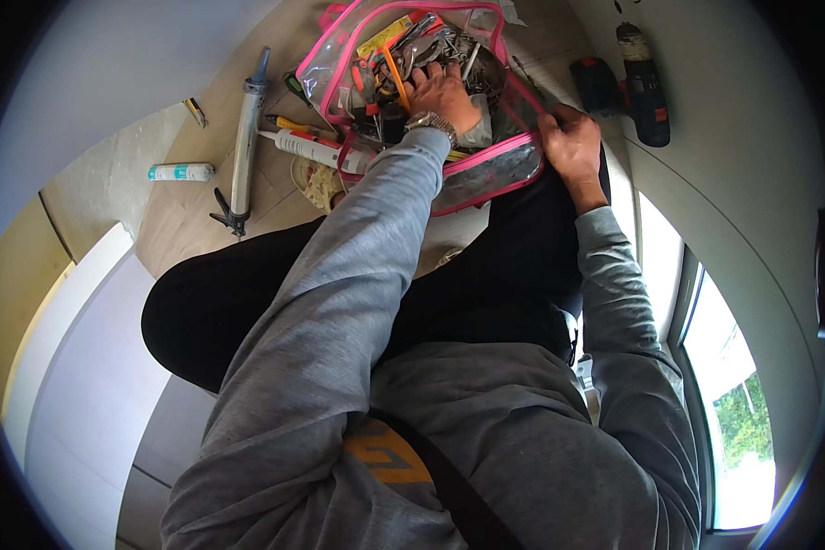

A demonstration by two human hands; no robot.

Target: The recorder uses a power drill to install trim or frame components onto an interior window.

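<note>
A clear plastic bag with pink trim lies unzipped on the floor in front of me, heaped with loose tools and small metal parts. My left hand, a watch on its wrist, reaches into it. Its fingers are spread over the heap, and the fingertips partly sink among the parts. Beside those fingers stands an orange strip-like tool, and a screwdriver with a red and grey handle lies further left. At the bag's right edge my right hand is closed on the pink-trimmed rim.
Left of the bag lie a caulking gun, a white sealant tube, a smaller white and teal cartridge and a utility knife. A cordless drill rests at the right by the white panel. My bent leg borders the near side.
</note>
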